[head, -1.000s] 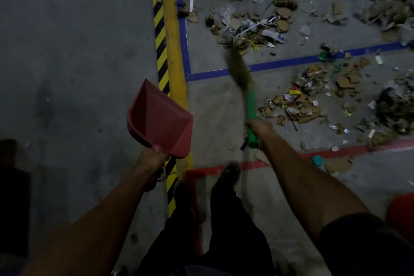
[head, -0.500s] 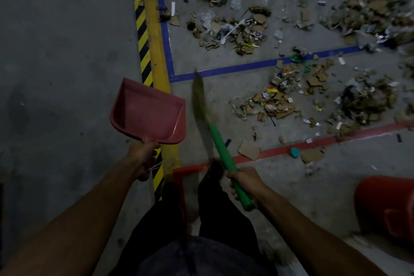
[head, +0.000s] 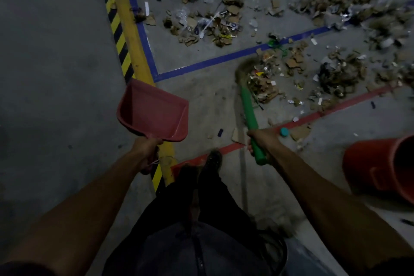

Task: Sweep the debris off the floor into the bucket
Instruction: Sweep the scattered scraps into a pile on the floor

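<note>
Head view: I see my right hand curled round the green broom, its bristles touching the debris between the blue line and the red line. My left hand grips the pink dustpan. An orange bucket stands beyond that red line, nearer me.

Dim grey concrete floor with yellow-black, blue, red tape lines
</note>
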Action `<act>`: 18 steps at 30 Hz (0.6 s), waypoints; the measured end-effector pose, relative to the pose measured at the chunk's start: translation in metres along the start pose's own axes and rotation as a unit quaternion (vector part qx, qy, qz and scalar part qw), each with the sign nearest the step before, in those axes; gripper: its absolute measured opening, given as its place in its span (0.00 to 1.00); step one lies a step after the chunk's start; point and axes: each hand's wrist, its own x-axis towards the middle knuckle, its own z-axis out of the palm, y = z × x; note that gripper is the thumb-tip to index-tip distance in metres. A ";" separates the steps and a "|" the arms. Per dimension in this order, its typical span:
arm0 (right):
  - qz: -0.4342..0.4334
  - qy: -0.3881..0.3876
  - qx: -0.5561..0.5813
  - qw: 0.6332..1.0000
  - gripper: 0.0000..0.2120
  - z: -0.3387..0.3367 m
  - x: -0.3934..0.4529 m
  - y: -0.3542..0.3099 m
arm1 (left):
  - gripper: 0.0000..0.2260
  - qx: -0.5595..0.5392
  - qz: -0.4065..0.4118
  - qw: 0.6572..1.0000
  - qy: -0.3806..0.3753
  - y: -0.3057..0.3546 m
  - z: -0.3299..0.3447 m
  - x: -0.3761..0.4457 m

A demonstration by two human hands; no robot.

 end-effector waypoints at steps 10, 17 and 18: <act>0.096 -0.082 -0.110 0.986 0.07 0.042 -0.100 0.120 | 0.18 0.046 -0.036 0.997 -0.055 -0.026 -0.001 0.010; 0.114 0.009 -0.092 0.989 0.12 -0.022 -0.038 0.111 | 0.12 0.069 -0.057 0.994 -0.064 -0.045 0.008 0.017; 0.098 0.035 -0.076 0.992 0.10 -0.028 -0.026 0.102 | 0.11 0.071 -0.059 0.994 -0.066 -0.047 0.009 0.019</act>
